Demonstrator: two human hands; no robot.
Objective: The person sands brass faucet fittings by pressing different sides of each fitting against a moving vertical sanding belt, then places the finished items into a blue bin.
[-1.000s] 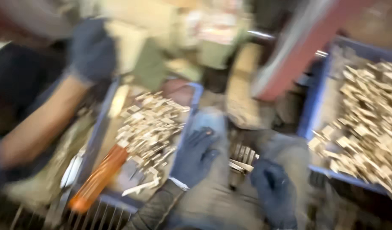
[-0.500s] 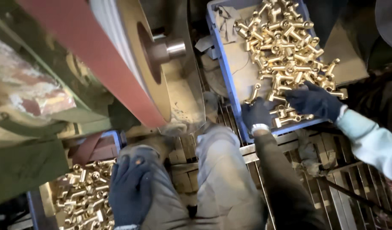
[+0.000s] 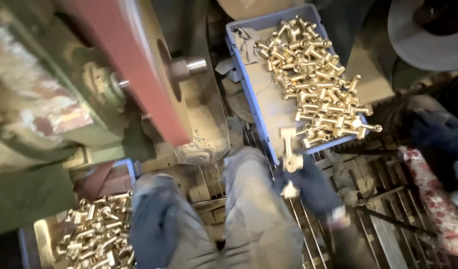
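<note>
My right hand [image 3: 314, 188], in a dark blue glove, is just off the near edge of the blue tray [image 3: 249, 82] and grips a brass fitting [image 3: 289, 149] that stands up from its fingers. The tray holds a heap of brass fittings [image 3: 316, 79]. My left hand [image 3: 153, 226], also in a dark blue glove, lies on my left thigh with nothing in it. It is blurred. A second tray of brass fittings [image 3: 92, 236] sits at the lower left, beside that hand.
A red sanding belt [image 3: 139, 65] on a green machine [image 3: 35, 149] fills the upper left, with a steel shaft [image 3: 191, 66] sticking out. Another person's gloved hand [image 3: 438, 137] and patterned sleeve [image 3: 433, 209] are at the right. A metal grate floor [image 3: 383, 214] lies below.
My right hand has drawn back from the blue tray with one brass fitting. The other person's hand has left the tray and moved right. My left hand stays on my thigh.
</note>
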